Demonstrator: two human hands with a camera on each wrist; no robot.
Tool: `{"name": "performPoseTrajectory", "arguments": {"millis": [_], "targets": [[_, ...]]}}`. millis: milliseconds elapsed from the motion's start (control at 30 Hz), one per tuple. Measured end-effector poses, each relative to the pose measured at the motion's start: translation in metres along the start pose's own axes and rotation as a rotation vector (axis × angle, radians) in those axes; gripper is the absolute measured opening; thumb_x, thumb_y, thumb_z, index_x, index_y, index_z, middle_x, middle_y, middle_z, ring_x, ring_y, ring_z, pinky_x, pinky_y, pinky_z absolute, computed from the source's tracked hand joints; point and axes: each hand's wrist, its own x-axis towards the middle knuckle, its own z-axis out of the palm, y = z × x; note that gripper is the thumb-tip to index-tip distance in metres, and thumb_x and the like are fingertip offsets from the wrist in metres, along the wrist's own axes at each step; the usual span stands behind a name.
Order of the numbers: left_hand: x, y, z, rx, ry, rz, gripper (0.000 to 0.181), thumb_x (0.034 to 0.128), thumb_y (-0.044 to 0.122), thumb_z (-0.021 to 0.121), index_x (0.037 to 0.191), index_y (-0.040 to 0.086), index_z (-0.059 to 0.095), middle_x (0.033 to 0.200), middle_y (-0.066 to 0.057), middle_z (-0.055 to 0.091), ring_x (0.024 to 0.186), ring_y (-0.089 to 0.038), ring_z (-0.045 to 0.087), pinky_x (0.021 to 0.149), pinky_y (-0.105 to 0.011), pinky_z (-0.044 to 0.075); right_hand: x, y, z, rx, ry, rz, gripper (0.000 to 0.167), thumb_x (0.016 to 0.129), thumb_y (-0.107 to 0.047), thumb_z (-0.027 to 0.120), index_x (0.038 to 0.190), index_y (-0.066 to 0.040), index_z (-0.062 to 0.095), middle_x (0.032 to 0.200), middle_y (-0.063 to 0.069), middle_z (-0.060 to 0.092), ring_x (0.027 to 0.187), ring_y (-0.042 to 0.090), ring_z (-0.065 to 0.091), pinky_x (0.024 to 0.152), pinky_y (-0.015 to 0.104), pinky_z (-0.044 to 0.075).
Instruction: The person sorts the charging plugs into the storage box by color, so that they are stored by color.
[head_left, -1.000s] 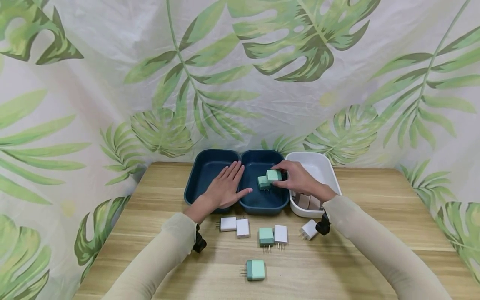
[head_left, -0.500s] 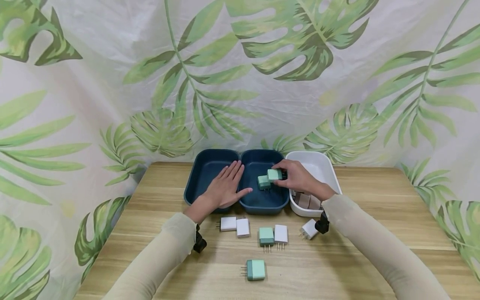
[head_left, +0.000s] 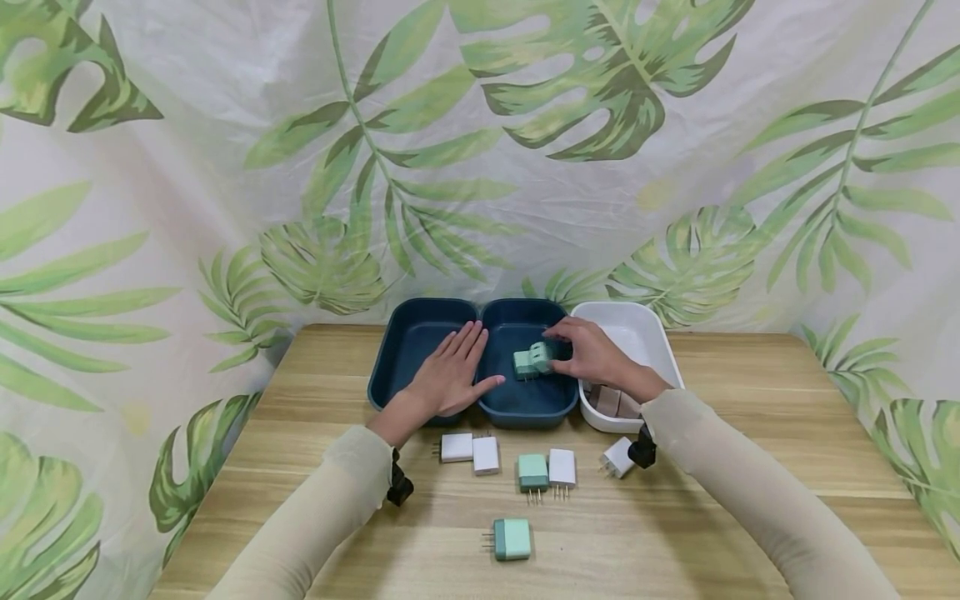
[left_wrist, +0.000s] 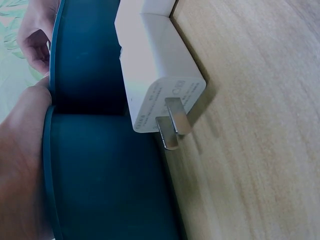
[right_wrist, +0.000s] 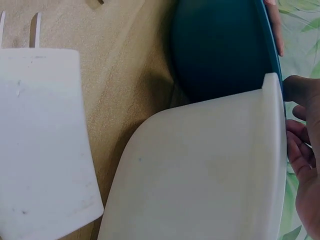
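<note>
My left hand (head_left: pixel 448 372) lies flat with fingers extended across the adjoining rims of the left dark blue tray (head_left: pixel 384 367) and the middle dark blue tray (head_left: pixel 528 417). Over the middle tray, my right hand (head_left: pixel 596 352) has its thumb and index finger spread apart. Just left of those fingertips is a green charger plug (head_left: pixel 540 357), motion-blurred and tilted, with its socket face showing. It overlaps another green charger plug (head_left: pixel 522 364) lying in that tray. Both wrist views hide the chargers inside the tray behind its wall.
A white tray (head_left: pixel 667 350) on the right holds several pinkish-brown chargers (head_left: pixel 606 401). In front of the trays, white charger plugs (head_left: pixel 456 447) and green ones (head_left: pixel 512 540) lie on the wooden table (head_left: pixel 337 517). One white charger (head_left: pixel 618 457) sits near the right wrist camera.
The green charger has slipped from the right hand's pinch and turned over, slightly down and left toward the other green one. The left hand has stayed in place.
</note>
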Motion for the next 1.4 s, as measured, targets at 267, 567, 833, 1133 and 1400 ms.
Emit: {"name": "performPoseTrajectory", "arguments": {"millis": [267, 567, 833, 1133, 1400], "targets": [[0.000, 0.001, 0.000, -0.003, 0.000, -0.001, 0.097, 0.1052, 0.075, 0.031, 0.171, 0.008, 0.009, 0.179, -0.008, -0.001, 0.165, -0.022, -0.005, 0.133, -0.043, 0.002, -0.001, -0.003, -0.001, -0.003, -0.003, -0.003, 0.047, 0.085, -0.015, 0.089, 0.125, 0.004, 0.074, 0.121, 0.017, 0.071, 0.109, 0.033, 0.069, 0.095, 0.049, 0.058], [-0.001, 0.002, -0.003, -0.004, -0.008, -0.009, 0.096, 0.1055, 0.075, 0.031, 0.171, 0.008, 0.008, 0.179, -0.009, 0.000, 0.165, -0.022, -0.005, 0.133, -0.043, 0.003, -0.006, -0.011, -0.005, -0.007, -0.007, -0.048, 0.045, 0.086, -0.016, 0.089, 0.125, 0.001, 0.074, 0.122, 0.015, 0.072, 0.113, 0.032, 0.069, 0.096, 0.050, 0.058], [-0.001, 0.001, -0.002, -0.009, 0.004, -0.003, 0.095, 0.1060, 0.073, 0.033, 0.171, 0.007, 0.009, 0.179, -0.010, 0.002, 0.165, -0.023, -0.004, 0.133, -0.044, 0.003, -0.017, -0.020, -0.010, -0.005, -0.012, -0.087, 0.044, 0.087, -0.019, 0.088, 0.125, -0.001, 0.075, 0.123, 0.014, 0.073, 0.118, 0.032, 0.068, 0.102, 0.051, 0.056], [-0.002, 0.001, -0.002, -0.015, 0.019, 0.009, 0.095, 0.1060, 0.074, 0.031, 0.171, 0.006, 0.011, 0.179, -0.012, 0.004, 0.165, -0.025, 0.000, 0.133, -0.044, 0.006, -0.030, -0.030, -0.014, -0.006, -0.011, -0.126, 0.044, 0.086, -0.022, 0.089, 0.124, -0.003, 0.076, 0.122, 0.012, 0.074, 0.115, 0.030, 0.069, 0.095, 0.050, 0.058], [-0.003, 0.002, -0.003, -0.013, 0.024, 0.008, 0.094, 0.1067, 0.072, 0.032, 0.171, 0.007, 0.010, 0.179, -0.011, 0.003, 0.165, -0.025, 0.000, 0.133, -0.044, 0.006, -0.042, -0.040, -0.016, 0.021, -0.006, -0.187, 0.044, 0.087, -0.023, 0.088, 0.124, -0.003, 0.075, 0.121, 0.011, 0.074, 0.113, 0.027, 0.070, 0.096, 0.047, 0.059]]}}
